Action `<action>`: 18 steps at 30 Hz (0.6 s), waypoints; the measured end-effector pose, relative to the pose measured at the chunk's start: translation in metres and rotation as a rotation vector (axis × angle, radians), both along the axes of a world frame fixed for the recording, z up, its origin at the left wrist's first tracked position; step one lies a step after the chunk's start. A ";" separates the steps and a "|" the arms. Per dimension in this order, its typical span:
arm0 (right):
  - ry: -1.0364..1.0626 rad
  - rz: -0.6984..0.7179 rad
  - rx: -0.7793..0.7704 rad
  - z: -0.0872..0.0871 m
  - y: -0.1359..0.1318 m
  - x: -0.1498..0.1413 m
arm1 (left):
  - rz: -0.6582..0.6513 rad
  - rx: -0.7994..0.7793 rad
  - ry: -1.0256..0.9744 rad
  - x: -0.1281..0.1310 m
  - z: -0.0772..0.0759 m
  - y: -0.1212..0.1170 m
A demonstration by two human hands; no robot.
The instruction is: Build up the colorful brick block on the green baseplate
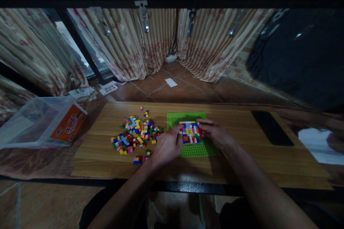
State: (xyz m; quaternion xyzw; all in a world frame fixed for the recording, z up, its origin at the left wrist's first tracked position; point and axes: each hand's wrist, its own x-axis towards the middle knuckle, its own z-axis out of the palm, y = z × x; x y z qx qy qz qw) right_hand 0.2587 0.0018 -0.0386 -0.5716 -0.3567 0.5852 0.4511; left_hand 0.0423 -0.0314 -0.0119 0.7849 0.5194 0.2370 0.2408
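A green baseplate lies on the wooden board, partly covered by a square patch of small multicoloured bricks. My left hand rests at the patch's left edge, fingers curled and pinched against the bricks. My right hand touches the patch's right and top edge, fingertips pressed together on it. Whether either hand holds a loose brick I cannot make out. A loose heap of coloured bricks lies just left of my left hand.
A clear plastic tub with an orange card stands at the left. A black phone lies on the board's right. Curtains hang behind, with papers on the tiled floor. A black bar crosses the top of the view.
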 end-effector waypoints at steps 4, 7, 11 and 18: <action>0.075 -0.027 -0.022 0.001 0.002 -0.003 | -0.020 -0.038 0.094 0.001 0.001 0.001; 0.087 -0.038 -0.022 0.001 0.002 -0.004 | -0.028 -0.026 0.163 0.002 -0.001 0.001; 0.066 -0.031 -0.013 -0.001 0.002 -0.004 | -0.021 -0.012 0.169 0.003 -0.003 0.001; -0.016 -0.024 0.076 0.000 0.000 -0.003 | 0.029 -0.020 0.019 -0.002 -0.001 0.001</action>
